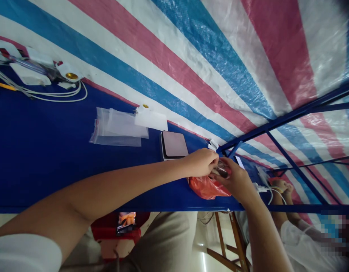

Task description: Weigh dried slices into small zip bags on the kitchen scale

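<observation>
Both my hands meet over a red plastic bag (207, 187) that lies on the blue table (44, 158) near its front edge. My left hand (201, 161) is closed, its fingertips pinched on a small clear packet with dark contents (222, 170). Just to the right, my right hand (237, 180) curls around the same packet from below. A small scale with a pinkish-grey platform (174, 145) stands directly behind my left hand.
Clear plastic bags (119, 127) and a white sheet (151, 120) lie left of the scale. White cables and adapters (35, 75) sit at the far left. A striped tarp (208, 56) hangs behind. Another person's hands (282, 187) work at the right, beside a blue frame (290, 117).
</observation>
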{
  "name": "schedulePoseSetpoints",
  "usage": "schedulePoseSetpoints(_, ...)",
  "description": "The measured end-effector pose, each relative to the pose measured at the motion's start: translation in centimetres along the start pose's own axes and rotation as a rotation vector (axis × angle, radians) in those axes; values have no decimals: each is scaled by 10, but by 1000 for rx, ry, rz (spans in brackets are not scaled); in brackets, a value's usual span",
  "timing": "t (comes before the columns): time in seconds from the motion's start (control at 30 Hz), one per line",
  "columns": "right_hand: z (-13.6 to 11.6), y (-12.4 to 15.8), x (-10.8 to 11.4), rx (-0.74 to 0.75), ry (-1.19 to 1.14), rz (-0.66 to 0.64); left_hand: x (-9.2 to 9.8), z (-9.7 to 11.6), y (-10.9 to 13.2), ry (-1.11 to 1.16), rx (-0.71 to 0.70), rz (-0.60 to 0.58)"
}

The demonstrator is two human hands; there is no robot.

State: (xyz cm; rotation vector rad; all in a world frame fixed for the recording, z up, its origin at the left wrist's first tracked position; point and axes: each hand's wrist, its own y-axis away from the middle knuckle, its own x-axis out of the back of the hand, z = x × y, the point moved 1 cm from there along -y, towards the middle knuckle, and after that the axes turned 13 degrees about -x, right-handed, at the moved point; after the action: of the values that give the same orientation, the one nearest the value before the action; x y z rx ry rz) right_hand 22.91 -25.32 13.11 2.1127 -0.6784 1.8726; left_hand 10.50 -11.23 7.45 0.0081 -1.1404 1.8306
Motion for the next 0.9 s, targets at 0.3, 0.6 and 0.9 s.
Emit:
schedulePoseSetpoints(0.3,17,15,6,-91,-196,64,5,-3,-1,63,28,35)
schedulePoseSetpoints(0.6,10,4,13,-32,-88,189,11,0,-3,131,67,132)
schedulePoseSetpoints(0.9,21,8,26,-212,-134,252,18,2,-8,540,356,245)
